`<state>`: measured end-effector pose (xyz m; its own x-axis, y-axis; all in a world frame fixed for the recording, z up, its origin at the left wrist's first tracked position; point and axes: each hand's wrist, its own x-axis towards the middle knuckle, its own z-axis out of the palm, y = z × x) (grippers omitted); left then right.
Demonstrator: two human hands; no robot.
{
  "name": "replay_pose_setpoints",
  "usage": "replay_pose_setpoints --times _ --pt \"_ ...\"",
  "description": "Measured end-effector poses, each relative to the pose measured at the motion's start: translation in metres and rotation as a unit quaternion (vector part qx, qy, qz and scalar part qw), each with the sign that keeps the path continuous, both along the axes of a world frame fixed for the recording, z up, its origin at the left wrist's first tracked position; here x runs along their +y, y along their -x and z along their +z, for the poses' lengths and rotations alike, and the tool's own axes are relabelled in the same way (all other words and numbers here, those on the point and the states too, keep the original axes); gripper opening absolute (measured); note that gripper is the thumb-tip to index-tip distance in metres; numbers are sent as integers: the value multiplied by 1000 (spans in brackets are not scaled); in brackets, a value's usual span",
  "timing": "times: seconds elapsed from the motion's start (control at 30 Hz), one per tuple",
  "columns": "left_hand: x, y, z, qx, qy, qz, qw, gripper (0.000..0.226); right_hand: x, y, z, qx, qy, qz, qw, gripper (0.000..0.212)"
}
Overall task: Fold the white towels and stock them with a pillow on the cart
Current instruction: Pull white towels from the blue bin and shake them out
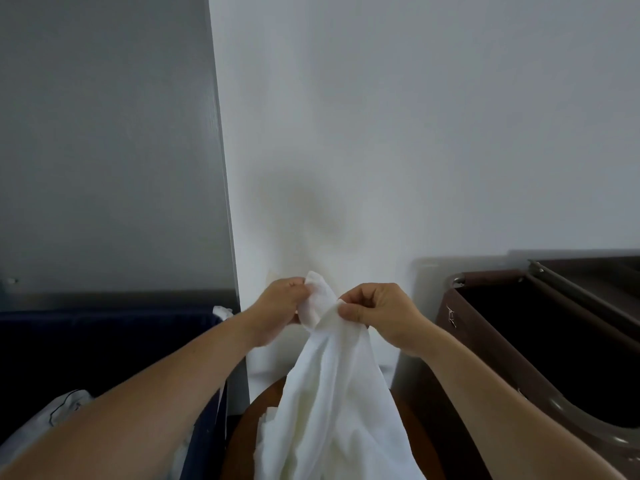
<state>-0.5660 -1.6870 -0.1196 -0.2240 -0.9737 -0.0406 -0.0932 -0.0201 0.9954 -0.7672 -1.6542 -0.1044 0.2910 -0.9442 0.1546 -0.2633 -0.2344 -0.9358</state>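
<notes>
White wall ahead, brown cart (540, 344) at the right, towel raised between my hands.

My left hand (277, 306) and right hand (377, 311) each pinch the top edge of the white towel (329, 393), close together; the rest hangs limp over a round wooden surface (242, 431). It looks light and floppy, so I'd grip the corners and spread them before folding.

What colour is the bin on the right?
Brown bin, dark inside; head view.
</notes>
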Motion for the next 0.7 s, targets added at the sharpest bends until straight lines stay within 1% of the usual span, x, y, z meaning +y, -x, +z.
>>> replay_pose_setpoints --times 0.07,0.1,0.17,0.2,0.27,0.37,0.47,0.57,0.7 --pt "-4 -6 10 5 15 10 1000 28 2 4 11 1 -15 40 999 4" --pt "-4 -7 15 2 23 6 1000 32 2 5 16 1 -19 49 999 3" --pt "0 -4 23 -21 39 -26 999 46 -2 4 21 -8 -16 33 999 2" --pt "2 -1 24 -34 46 -52 997 47 -4 3 20 -16 -6 13 1000 3" --pt "7 7 24 -59 60 -98 992 38 -9 1 17 -30 24 -36 999 5" --pt "10 12 21 -83 77 -101 988 30 -12 -1 10 -48 51 -82 994 10" --pt "13 16 19 -76 67 -96 990 29 -12 -2 7 -61 56 -110 990 10" --pt "16 22 18 -55 73 -91 992 30 -12 -5 7 -70 49 -111 990 6" --pt "21 27 14 -49 82 -100 990 30 -11 -6 3 -73 57 -130 987 9"
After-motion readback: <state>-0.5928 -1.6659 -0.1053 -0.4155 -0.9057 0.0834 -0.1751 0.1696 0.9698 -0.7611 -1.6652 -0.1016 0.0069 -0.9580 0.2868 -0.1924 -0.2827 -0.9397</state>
